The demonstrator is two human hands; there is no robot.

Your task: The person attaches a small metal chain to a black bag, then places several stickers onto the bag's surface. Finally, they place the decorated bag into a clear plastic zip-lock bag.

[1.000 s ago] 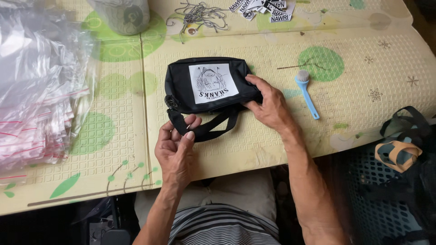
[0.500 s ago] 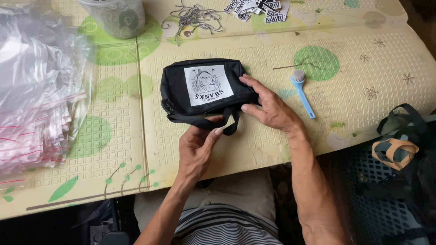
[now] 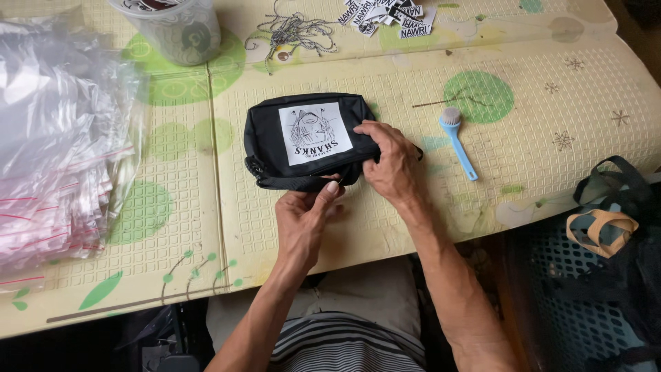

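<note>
Surface = foam mat [image 3: 551, 117], cream w/ embossed grid, green dots + leaf prints, seam running front-to-back left of centre. Black fabric pouch [image 3: 306, 141] lies flat mid-mat, just right of the seam: soft rectangular shape w/ rounded corners, white square patch w/ line drawing on top face, strap along its near edge. Left hand [image 3: 303, 220] comes up from near edge, palm down, thumb + fingertips pinched on the pouch's near edge/strap. Right hand [image 3: 392, 162] clamped on the pouch's right end, fingers curled over top, wrist angled in from near-right. Hands close together, both on the pouch. Blue plastic brush [image 3: 458, 141] w/ round head just right of the right hand, not touching. Pile of clear zip bags [image 3: 55, 151], crinkly, at left edge. Translucent plastic tub [image 3: 175, 27] far-left; metal chain tangle [image 3: 292, 31] and b/w stickers [image 3: 392, 14] along far edge.
</note>
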